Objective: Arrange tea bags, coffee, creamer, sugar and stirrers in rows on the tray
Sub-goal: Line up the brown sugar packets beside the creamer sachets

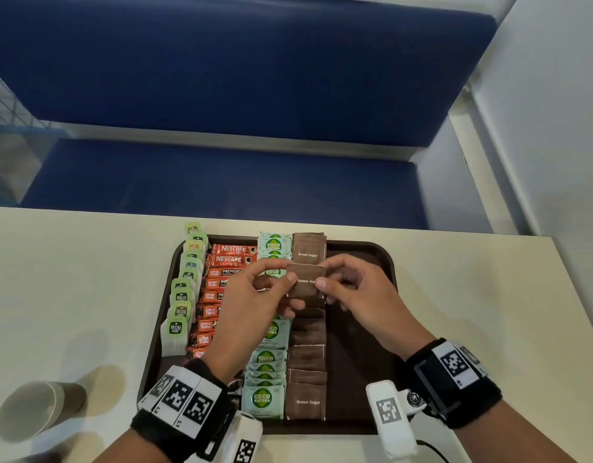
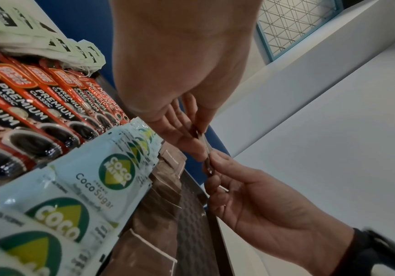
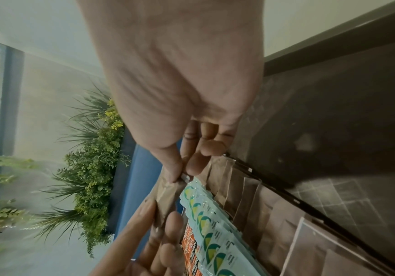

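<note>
A dark brown tray (image 1: 365, 332) lies on the cream table. From left to right it carries rows of green-tagged tea bags (image 1: 181, 297), red coffee sticks (image 1: 233, 255), pale green Coco Natura sugar sachets (image 1: 263, 397) and brown sugar packets (image 1: 306, 401). Above the middle of the tray both hands hold one brown sugar packet (image 1: 305, 280) upright. My left hand (image 1: 255, 292) pinches its left edge and my right hand (image 1: 351, 289) pinches its right edge. In the left wrist view the packet (image 2: 207, 158) shows edge-on between the fingers. The right wrist view shows the thumb and fingers pinching the packet (image 3: 168, 194).
A brown paper cup (image 1: 38, 407) lies on its side on the table at the near left. A blue padded bench (image 1: 221, 182) runs behind the table. The tray's right strip (image 1: 358, 362) is bare. A green plant (image 3: 92, 168) appears in the right wrist view.
</note>
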`<state>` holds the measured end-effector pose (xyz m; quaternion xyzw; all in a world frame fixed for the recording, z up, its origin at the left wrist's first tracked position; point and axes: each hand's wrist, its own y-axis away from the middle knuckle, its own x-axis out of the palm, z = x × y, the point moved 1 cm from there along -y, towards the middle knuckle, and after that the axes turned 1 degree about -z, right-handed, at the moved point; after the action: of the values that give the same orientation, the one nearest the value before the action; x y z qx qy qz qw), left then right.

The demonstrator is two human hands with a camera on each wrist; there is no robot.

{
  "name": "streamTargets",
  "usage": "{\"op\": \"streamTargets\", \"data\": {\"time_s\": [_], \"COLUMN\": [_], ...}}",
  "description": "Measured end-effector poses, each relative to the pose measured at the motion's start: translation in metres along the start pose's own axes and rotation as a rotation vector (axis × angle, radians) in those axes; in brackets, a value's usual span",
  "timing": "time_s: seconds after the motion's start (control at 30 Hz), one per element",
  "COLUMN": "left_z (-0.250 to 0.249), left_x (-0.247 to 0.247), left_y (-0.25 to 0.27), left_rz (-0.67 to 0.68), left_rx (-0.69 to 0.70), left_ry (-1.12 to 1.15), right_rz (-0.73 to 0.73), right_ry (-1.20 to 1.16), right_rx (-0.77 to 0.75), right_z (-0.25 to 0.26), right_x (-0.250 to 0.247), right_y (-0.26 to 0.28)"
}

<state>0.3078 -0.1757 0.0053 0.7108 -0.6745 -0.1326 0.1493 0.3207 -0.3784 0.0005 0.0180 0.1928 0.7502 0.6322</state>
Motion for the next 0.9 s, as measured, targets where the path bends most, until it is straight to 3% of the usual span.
{"op": "streamTargets", "data": {"time_s": [0.13,0.3,0.47,0.53,0.9], "left_z": [0.002,0.008,0.008,0.005,-0.002], "left_x": [-0.004,-0.005,-0.012,-0.020,-0.024], "left_y": [-0.002,0.000,0.001,0.000,0.002], "left_rz": [-0.033,-0.056,-0.164,-0.180,-0.159], "left_rx": [0.025,0.099,0.062,0.045,0.033], "left_ry": [-0.073,-0.217,-0.108,-0.081,-0.121], "right_rz": [0.016,-0.034,-0.300,-0.344,-0.200], "right_ry": [0.024,0.213,0.095,0.095,0.319], "right_rx": [0.012,-0.034,0.002,0.025,0.050], "right_z": [0.001,-0.004,-0.010,-0.012,-0.009], "right_x": [-0.001,-0.002,-0.008,-0.010,0.004], "right_y": [0.001,-0.005,-0.022,-0.030,-0.043]}}
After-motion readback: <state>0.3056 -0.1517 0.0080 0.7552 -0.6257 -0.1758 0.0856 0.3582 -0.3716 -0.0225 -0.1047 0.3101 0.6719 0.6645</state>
